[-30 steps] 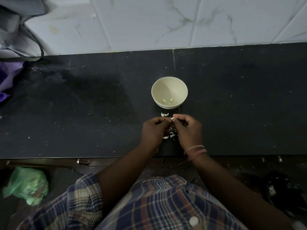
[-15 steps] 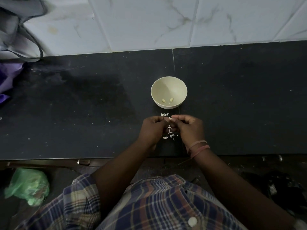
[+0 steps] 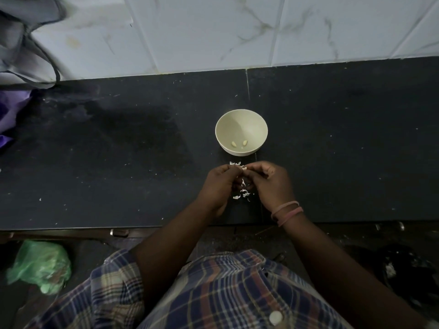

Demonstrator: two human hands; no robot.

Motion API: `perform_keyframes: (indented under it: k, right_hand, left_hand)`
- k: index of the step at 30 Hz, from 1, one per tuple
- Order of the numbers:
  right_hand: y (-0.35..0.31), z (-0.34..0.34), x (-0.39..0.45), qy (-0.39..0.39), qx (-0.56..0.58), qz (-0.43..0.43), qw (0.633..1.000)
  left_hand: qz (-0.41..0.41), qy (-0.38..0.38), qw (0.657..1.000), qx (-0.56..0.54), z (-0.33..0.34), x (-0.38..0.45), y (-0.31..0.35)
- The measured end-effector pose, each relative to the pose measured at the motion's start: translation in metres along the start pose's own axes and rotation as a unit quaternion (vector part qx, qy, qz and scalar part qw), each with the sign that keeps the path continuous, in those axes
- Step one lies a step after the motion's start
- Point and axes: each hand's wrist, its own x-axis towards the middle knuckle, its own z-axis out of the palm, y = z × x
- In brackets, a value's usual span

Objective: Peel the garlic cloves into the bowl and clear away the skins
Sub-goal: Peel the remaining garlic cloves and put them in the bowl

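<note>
Peeling in hand: you are pinching a garlic clove [image 3: 244,167] between the curled fingertips of your left hand [image 3: 219,184] and right hand [image 3: 270,184], both closed tight on it just above the counter [image 3: 118,162] — only a pale tip is showing, so how much skin is clinging on cannot be told.
Skins lying below: loose skins [image 3: 242,193] are collecting on the counter under your hands, with a few more [image 3: 235,163] just beyond your fingertips — none cleared yet.
Bowl waiting beyond: the bowl [image 3: 241,119] is sitting close behind your hands, holding two peeled cloves [image 3: 239,143].
Work remaining: you are probably early on — finishing this clove, dropping it in, sweeping up the skins.
</note>
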Motion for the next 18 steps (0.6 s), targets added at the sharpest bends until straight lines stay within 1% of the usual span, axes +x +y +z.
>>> perform_keyframes:
  k: [2,6,9,11,14,18]
  right_hand:
    - [-0.0004,-0.0009,0.0001,-0.002,0.026,0.010,1.000]
    - [0.0007,-0.0025,0.0016,-0.032,0.026,0.008,0.999]
    - [0.0044,-0.0005,0.0032,-0.024,0.114,0.063,0.991]
    - [0.0039,0.0023,0.0026,-0.020,0.185,0.108,0.977]
    - [-0.0002,0.0049,0.0014,-0.004,0.271,0.166,0.948]
    - [0.0001,0.0067,0.0029,0.017,0.333,0.224,0.916]
  left_hand:
    - [-0.006,-0.010,1.000,-0.002,-0.0012,0.0004,-0.0004]
    - [-0.017,-0.023,0.999,-0.022,-0.0004,-0.0020,0.0023]
    - [-0.025,-0.030,0.998,-0.058,0.0003,-0.0011,0.0048]
    - [-0.030,-0.028,0.997,-0.071,-0.0002,0.0009,0.0042]
    - [-0.045,-0.006,0.994,-0.100,-0.0021,0.0016,0.0026]
    - [-0.051,0.031,0.988,-0.144,-0.0062,0.0030,-0.0005]
